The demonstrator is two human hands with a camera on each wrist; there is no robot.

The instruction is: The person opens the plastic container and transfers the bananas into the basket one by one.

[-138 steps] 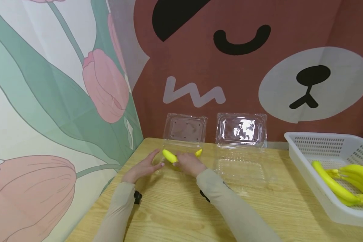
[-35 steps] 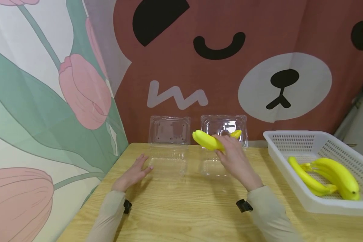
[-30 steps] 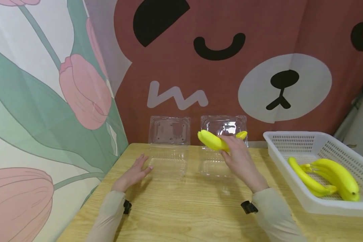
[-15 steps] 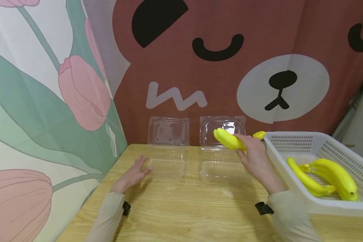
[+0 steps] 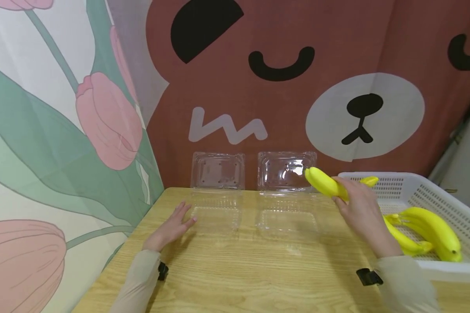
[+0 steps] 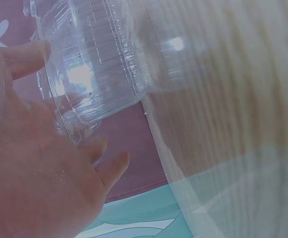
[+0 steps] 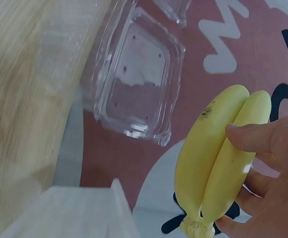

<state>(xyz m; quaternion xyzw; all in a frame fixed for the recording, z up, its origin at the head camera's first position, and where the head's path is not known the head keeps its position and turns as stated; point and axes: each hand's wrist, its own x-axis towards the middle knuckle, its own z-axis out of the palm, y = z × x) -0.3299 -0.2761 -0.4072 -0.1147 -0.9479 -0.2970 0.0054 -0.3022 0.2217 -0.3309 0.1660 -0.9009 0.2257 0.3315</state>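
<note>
Two yellow bananas joined at the stem point(image 7: 203, 153) are gripped by my right hand point(image 5: 362, 211), its thumb across one of them in the right wrist view. They hang above the near left rim of the white basket point(image 5: 391, 243). At the table's left, my left hand point(image 5: 172, 226) has its fingers spread beside the left clear plastic clamshell box point(image 5: 217, 217). In the left wrist view its fingers point(image 6: 32, 57) lie at the box's side; whether they touch it is hard to tell. The right clamshell box point(image 5: 287, 217) stands with its lid raised, like the left one.
More bananas point(image 5: 432, 228) lie inside the basket at the right. A wooden table point(image 5: 235, 274) carries the boxes and basket. Behind its far edge hangs a cloth with a printed bear point(image 5: 282, 108); a tulip print point(image 5: 109, 121) hangs at the left.
Earlier my right hand held the bananas at the left box; it has since lifted them and carried them right, past the right box to the basket. My left hand has stayed beside the left box.
</note>
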